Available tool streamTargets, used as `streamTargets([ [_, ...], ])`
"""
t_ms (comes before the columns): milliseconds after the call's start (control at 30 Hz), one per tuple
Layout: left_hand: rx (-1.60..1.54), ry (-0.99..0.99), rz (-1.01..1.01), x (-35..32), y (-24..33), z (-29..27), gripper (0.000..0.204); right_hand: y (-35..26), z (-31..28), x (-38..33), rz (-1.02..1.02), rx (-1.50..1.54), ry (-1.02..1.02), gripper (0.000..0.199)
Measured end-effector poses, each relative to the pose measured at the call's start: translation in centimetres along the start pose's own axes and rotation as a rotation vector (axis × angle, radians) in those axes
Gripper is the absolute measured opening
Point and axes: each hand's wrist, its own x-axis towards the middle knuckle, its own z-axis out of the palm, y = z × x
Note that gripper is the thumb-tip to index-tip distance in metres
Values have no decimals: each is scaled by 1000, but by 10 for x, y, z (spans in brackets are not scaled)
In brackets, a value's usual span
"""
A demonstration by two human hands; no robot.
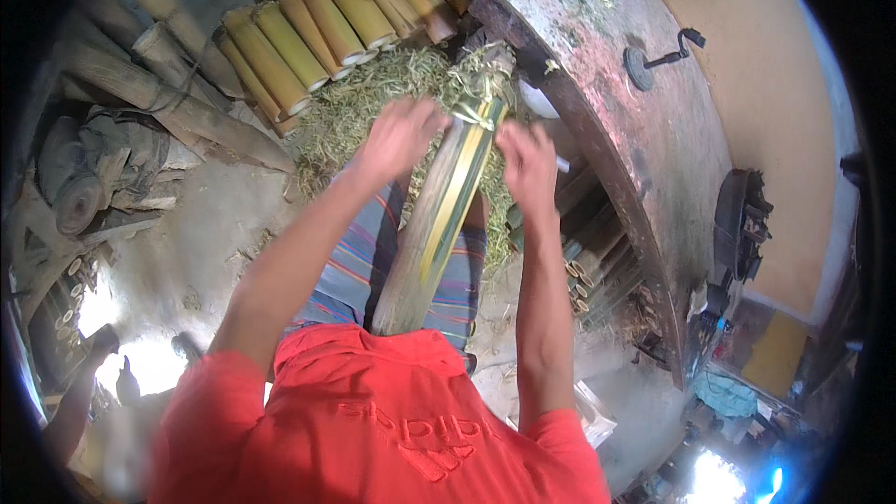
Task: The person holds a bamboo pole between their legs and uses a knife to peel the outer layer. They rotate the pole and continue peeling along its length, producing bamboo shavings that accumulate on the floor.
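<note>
A long bamboo culm lies along the person's lap, over striped cloth, its far end reaching a heap of green shavings on the floor. The left hand rests on the culm's upper left side, fingers curled over it and pressed together. The right hand sits just right of the culm, its fingers closed around a small tool with a pale handle; its blade is hidden. Cut bamboo sections are stacked beyond the shavings. A large rusty curved metal surface stands to the right.
</note>
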Motion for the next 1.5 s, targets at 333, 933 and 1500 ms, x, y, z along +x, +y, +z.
streamTargets([
  [333, -17, 74, 41, 25, -32, 22, 26, 12, -1, 23, -38, -29, 11, 18],
  [933, 98, 418, 4, -7, -4, -20, 76, -2, 13, 26, 477, 193, -37, 30],
  [1500, -535, -541, -738, -113, 83, -22, 134, -14, 31, 78, 798, 530, 2, 33],
])
